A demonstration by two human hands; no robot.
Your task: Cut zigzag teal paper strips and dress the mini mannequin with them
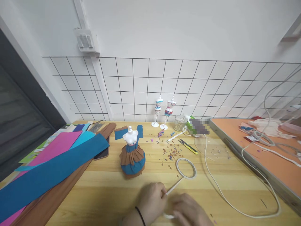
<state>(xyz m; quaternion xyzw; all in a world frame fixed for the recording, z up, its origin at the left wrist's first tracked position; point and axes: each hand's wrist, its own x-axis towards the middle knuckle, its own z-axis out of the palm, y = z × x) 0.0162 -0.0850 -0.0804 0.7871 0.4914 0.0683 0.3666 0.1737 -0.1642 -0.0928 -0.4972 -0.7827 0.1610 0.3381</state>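
At the front middle of the table my left hand point(154, 199), with a black band at the wrist, is closed in a pinch on a strip of narrow white double-sided tape. The strip runs up to its roll point(179, 171), lying flat on the wood. My right hand point(190, 212), somewhat blurred, is close beside it with fingers curled at the tape's loose end point(168, 216). Left of the roll stands a small white mannequin point(130, 137) in a blue and brown dress point(133, 157), with blue and brown fabric strips point(121, 133) behind its shoulders.
Two mannequins on stands point(158, 108) and a glass jar point(181, 122) stand at the back. Brown scraps point(172, 153), a yellow cutter point(190, 147) and a white cable point(217, 188) lie to the right. Coloured fabrics point(54, 166) and a phone point(102, 153) are at left.
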